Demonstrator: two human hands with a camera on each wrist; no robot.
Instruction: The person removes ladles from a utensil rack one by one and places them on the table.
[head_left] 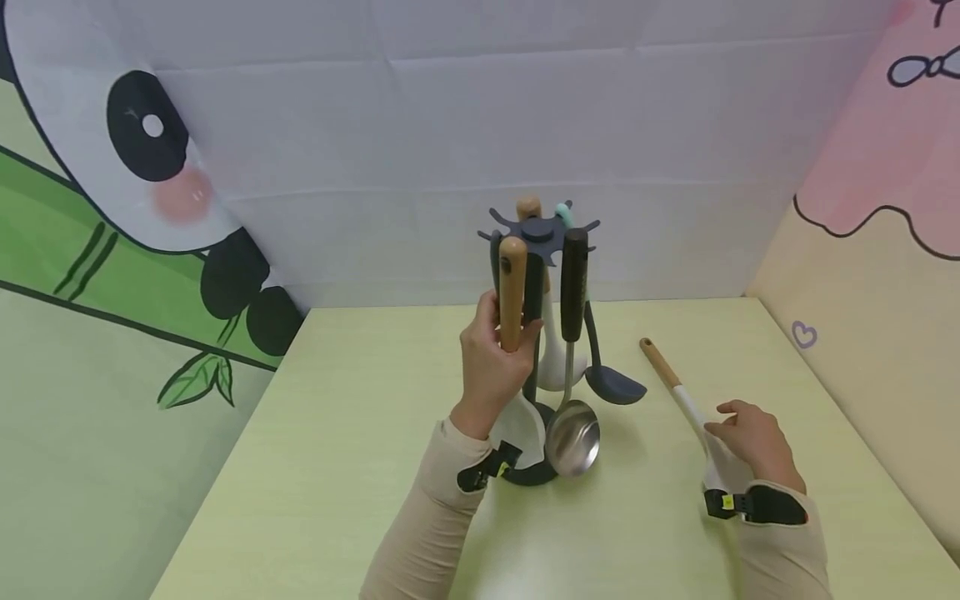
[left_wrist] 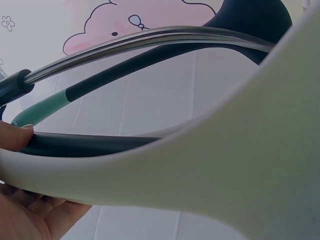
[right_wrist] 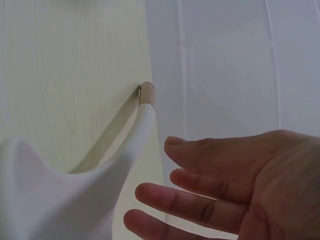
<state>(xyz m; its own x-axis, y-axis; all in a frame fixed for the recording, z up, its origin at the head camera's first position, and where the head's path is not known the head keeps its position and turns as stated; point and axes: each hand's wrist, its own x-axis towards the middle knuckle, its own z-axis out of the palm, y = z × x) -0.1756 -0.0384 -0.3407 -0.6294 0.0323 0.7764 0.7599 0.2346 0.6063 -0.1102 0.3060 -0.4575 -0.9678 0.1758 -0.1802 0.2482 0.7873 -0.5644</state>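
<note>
My left hand (head_left: 495,354) grips a white spatula (head_left: 517,429) just below its wooden handle, its broad head hanging down. In the left wrist view, the thumb (left_wrist: 15,136) lies against a dark bar behind the spatula's white neck. That spatula is at the front of a dark utensil rack (head_left: 537,231) with curved hooks. Beside it hang a steel ladle (head_left: 573,437) with a black handle and a dark ladle (head_left: 615,386) with a mint handle end. My right hand (head_left: 753,437), fingers apart and relaxed, is beside a white utensil (right_wrist: 95,192) with a wooden handle on the table.
At the rack's back hangs another white utensil (head_left: 553,367), partly hidden. The rack's dark round base (head_left: 531,477) stands on the pale table (head_left: 337,467). Cloth walls with painted cartoon figures enclose the back and sides.
</note>
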